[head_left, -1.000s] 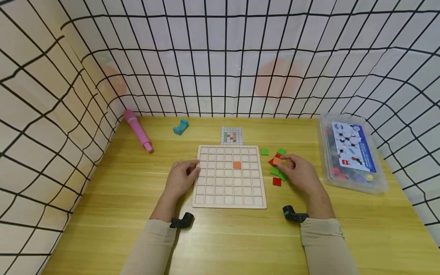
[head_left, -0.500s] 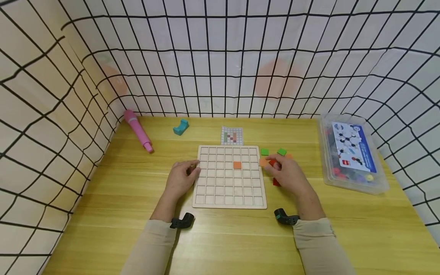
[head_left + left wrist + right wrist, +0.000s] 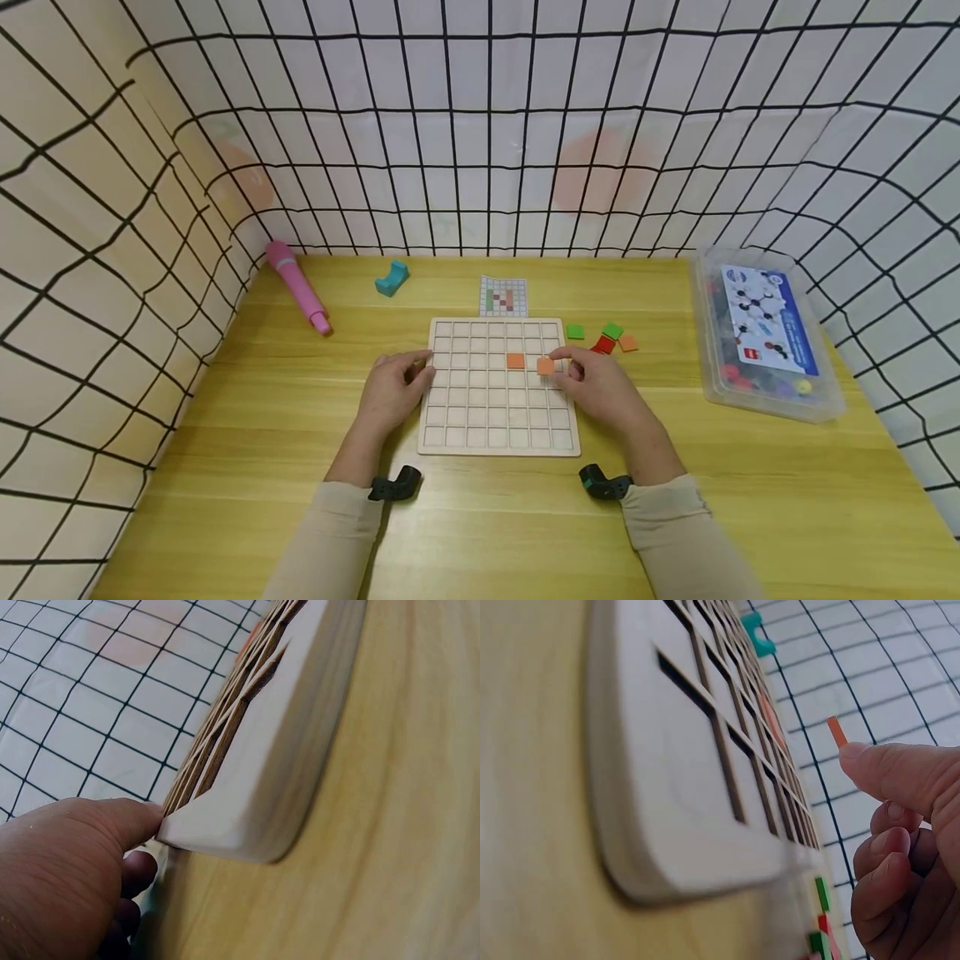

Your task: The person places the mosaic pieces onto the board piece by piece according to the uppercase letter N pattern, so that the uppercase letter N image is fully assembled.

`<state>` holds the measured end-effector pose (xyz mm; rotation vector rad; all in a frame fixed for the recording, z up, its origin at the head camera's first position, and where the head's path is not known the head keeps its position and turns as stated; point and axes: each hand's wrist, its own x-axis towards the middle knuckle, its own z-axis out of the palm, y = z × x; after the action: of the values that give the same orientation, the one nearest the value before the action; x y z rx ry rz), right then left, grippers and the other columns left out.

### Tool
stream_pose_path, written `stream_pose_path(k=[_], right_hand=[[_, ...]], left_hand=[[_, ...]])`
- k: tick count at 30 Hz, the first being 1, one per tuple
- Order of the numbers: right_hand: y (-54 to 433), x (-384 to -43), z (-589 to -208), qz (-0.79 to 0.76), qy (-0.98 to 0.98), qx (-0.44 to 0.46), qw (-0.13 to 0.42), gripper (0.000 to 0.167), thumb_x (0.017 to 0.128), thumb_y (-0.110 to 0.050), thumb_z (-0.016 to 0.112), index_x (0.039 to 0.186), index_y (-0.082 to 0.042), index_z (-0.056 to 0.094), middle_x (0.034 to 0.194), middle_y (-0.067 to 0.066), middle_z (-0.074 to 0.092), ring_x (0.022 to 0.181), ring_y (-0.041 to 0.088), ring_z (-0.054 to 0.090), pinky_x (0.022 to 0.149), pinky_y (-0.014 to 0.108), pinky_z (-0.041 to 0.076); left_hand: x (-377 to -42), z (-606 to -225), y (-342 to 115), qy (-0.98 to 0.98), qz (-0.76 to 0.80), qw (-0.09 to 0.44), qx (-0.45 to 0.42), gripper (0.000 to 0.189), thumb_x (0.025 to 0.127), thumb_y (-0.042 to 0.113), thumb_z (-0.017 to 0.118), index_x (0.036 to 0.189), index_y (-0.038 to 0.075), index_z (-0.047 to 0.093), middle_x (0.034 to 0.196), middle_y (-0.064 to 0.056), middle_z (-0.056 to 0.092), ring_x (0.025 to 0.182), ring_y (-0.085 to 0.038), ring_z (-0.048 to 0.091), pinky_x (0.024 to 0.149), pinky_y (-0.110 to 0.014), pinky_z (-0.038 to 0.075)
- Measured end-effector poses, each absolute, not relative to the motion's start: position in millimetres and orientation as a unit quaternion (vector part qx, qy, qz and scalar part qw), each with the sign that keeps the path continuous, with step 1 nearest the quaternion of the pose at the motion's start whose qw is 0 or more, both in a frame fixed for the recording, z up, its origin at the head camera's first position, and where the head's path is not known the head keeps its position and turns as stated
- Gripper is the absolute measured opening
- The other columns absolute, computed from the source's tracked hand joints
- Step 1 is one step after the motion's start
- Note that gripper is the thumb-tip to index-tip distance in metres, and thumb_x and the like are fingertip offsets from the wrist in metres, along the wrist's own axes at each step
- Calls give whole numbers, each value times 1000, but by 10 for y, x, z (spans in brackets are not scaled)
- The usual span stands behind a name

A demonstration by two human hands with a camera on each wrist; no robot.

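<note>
My right hand [image 3: 600, 392] pinches an orange square tile [image 3: 545, 367] between thumb and fingers over the right part of the wooden grid board [image 3: 480, 417]. In the right wrist view this held tile [image 3: 837, 731] appears edge-on, raised off the board. Another orange tile [image 3: 515, 361] lies in one of the board's cells. My left hand [image 3: 390, 392] rests at the board's left edge. The left wrist view shows its thumb [image 3: 142, 821] touching the rim; the other fingers are partly hidden below.
Green tiles [image 3: 575, 332], red tiles [image 3: 604, 344] and an orange tile [image 3: 628, 342] lie right of the board. Behind it is a pattern card [image 3: 504, 297]. A teal block [image 3: 392, 278], pink microphone-shaped object [image 3: 297, 287] and clear plastic box [image 3: 772, 333] stand around. Black netting surrounds the table.
My right hand has taken an orange tile from the loose pile and carried it left, over the board. My left hand has stayed at the board's left edge.
</note>
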<state>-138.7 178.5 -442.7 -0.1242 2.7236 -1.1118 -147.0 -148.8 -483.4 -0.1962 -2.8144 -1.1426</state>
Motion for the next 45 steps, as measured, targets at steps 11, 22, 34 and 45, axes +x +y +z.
stream_pose_path(k=[11,22,34,45], right_hand=[[1568,-1377,-4488,-353,926,-98,96,31,96,-29,70,125,-19,70,67,-3,46,60,15,40,62,29,38],[1432,-1423,-4496,-316,937,-100,112,33,97,-31,68,127,-16,67,68,-1,47,59,16,43,58,29,36],[1373,-1431,-4479,-289,945,-106,113,29,98,-27,68,124,-15,68,69,0,48,62,17,45,60,29,36],[1373,-1436,-4484,-292,943,-104,117,31,96,-27,69,125,-16,68,71,0,49,62,17,44,58,29,34]], left_hand=[[-1473,-4835,-1491,-923,-375,53,-66,32,97,25,70,127,13,73,81,-5,65,83,-22,49,74,-33,37],[-1468,-4822,-1492,-922,-379,49,-62,32,98,25,69,127,13,73,81,-5,64,83,-22,49,74,-33,37],[-1466,-4840,-1479,-924,-375,48,-57,32,98,26,69,127,14,73,83,-5,65,85,-22,50,75,-33,38],[-1470,-4833,-1476,-925,-374,46,-57,32,97,27,70,127,14,73,83,-4,65,84,-21,49,74,-33,38]])
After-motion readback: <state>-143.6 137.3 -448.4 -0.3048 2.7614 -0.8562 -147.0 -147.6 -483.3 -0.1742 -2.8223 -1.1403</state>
